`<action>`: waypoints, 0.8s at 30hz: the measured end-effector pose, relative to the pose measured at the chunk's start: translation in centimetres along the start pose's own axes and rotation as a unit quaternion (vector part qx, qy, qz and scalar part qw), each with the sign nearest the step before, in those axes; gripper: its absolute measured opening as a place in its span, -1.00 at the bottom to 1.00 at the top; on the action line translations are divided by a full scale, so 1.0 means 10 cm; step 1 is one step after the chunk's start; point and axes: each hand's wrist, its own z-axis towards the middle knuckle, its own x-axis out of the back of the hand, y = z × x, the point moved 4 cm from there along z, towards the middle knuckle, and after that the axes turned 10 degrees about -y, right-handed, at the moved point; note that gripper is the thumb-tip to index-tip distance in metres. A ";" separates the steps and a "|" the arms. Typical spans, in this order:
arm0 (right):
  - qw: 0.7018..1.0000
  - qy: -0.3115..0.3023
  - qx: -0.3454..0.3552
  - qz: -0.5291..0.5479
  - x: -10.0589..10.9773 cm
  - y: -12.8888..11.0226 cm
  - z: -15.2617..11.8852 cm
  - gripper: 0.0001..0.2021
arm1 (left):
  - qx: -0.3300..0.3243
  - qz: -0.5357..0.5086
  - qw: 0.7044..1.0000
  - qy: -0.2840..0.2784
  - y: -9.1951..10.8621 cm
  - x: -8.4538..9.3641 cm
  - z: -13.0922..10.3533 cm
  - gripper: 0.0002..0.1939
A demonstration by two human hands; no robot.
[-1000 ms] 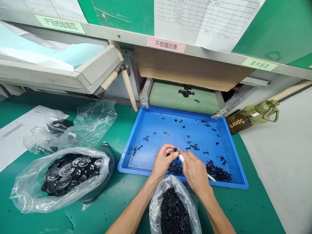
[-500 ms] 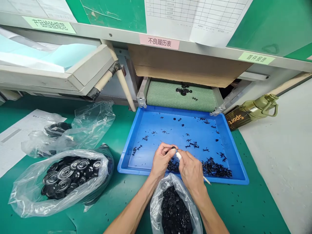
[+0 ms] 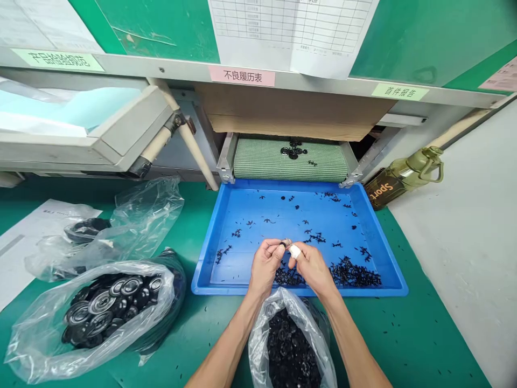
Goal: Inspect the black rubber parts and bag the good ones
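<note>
Over the front part of a blue tray point(image 3: 299, 291), my left hand point(image 3: 266, 265) pinches a small black part point(image 3: 284, 244). My right hand point(image 3: 313, 265), with a white covering point(image 3: 295, 251) on a finger, is closed at the same part; whether it also grips a tool cannot be made out. Small black pieces point(image 3: 355, 274) lie heaped in the tray's front right and scattered over its floor. Below my hands a clear bag point(image 3: 258, 345) stands open, full of small black parts point(image 3: 293, 350).
At the left an open bag point(image 3: 36, 345) holds black discs point(image 3: 100, 303), with another clear bag point(image 3: 141, 215) behind. A green mesh conveyor point(image 3: 266, 167) carrying black parts meets the tray's back edge. A bottle point(image 3: 404, 178) leans at the right.
The view has shifted a little, so the surroundings sit further left. My right hand has turned at the black part, and the pale stick seen below it earlier no longer shows.
</note>
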 end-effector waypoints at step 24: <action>0.792 0.051 -0.235 -0.561 1.67 0.88 0.18 -0.65 | -0.003 -0.026 1.000 -0.010 0.01 0.03 -0.01 -0.66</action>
